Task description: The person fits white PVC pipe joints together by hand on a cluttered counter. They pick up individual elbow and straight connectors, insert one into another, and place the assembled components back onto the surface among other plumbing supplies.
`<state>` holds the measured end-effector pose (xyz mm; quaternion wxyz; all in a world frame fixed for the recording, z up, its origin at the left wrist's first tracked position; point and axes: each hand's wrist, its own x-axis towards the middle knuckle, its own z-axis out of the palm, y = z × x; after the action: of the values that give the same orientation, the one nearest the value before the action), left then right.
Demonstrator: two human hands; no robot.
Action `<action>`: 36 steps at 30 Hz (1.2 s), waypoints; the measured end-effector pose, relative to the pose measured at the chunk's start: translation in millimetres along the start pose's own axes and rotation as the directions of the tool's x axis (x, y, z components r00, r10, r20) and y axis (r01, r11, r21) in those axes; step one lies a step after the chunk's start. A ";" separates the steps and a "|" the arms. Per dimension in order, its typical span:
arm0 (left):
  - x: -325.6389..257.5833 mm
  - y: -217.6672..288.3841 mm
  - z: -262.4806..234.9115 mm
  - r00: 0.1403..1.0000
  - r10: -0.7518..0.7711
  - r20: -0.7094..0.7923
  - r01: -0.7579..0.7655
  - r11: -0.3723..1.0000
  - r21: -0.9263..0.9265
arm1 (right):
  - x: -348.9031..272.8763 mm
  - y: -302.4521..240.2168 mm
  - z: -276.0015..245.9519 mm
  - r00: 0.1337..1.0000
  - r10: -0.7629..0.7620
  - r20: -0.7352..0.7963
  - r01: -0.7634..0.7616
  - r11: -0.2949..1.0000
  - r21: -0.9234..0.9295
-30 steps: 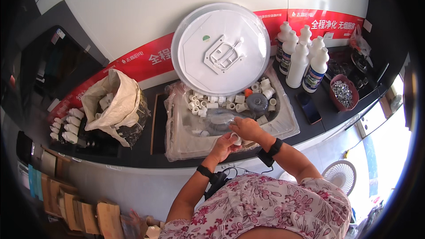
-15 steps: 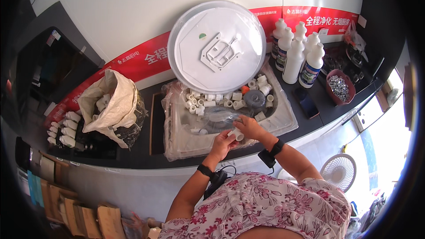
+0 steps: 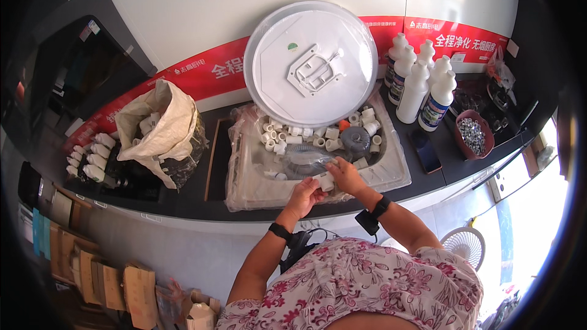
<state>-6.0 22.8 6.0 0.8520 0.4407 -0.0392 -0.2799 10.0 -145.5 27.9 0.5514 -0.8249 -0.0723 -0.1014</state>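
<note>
Well ahead of both hands, a red banner with large white characters runs along the pale wall. Ahead and to the right of the right hand, white plastic bottles with narrow necks stand in a cluster, some bearing dark blue printed labels. Straight ahead of the hands leans a smooth, round white panel with a small green sticker. Just beyond the fingers, a sink edged with crinkled clear plastic holds stubby, tubular white fittings, a ribbed grey hose and a rounded dark grey piece. Well to the left of the left hand sits a creased, cream woven sack; well to the right of the right hand, a reddish bowl holds small shiny metal pieces. The left hand is closed, thumb and fingers pinching a white pipe fitting between the two hands. The right hand is curled beside this fitting, part-closed; whether it grips it, I cannot tell
</note>
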 end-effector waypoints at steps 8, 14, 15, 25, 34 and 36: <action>5.5 -0.1 -1.3 0.999 0.003 0.043 0.004 0.985 -0.172 | -11.4 -22.8 3.5 0.953 -0.300 -0.037 0.296 0.951 -0.085; 6.3 -1.3 2.9 0.998 -0.061 0.009 0.062 0.981 -0.183 | -14.4 -20.0 13.4 0.957 -0.279 -0.076 0.275 0.959 -0.065; 5.6 1.0 3.6 0.999 -0.046 0.024 0.049 0.989 -0.137 | -14.7 -17.7 14.0 0.962 -0.258 -0.083 0.255 0.966 -0.051; -0.2 9.1 1.2 0.995 0.012 0.101 -0.001 0.994 -0.112 | 12.8 -26.3 -16.3 0.964 -0.187 0.189 0.181 0.982 0.049; -1.1 12.9 7.4 0.989 -0.066 0.134 0.073 0.996 -0.048 | 8.8 -17.0 -4.0 0.887 -0.212 0.410 0.175 0.977 0.125; 0.9 12.6 8.0 0.987 -0.053 0.154 0.066 0.995 -0.081 | 9.2 -20.6 -2.6 0.903 -0.128 0.410 0.056 0.982 0.182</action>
<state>-2.1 22.2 20.5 0.8559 0.3822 -0.0785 -0.3395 14.0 -140.0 49.5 0.5844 -0.7742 -0.2361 0.0587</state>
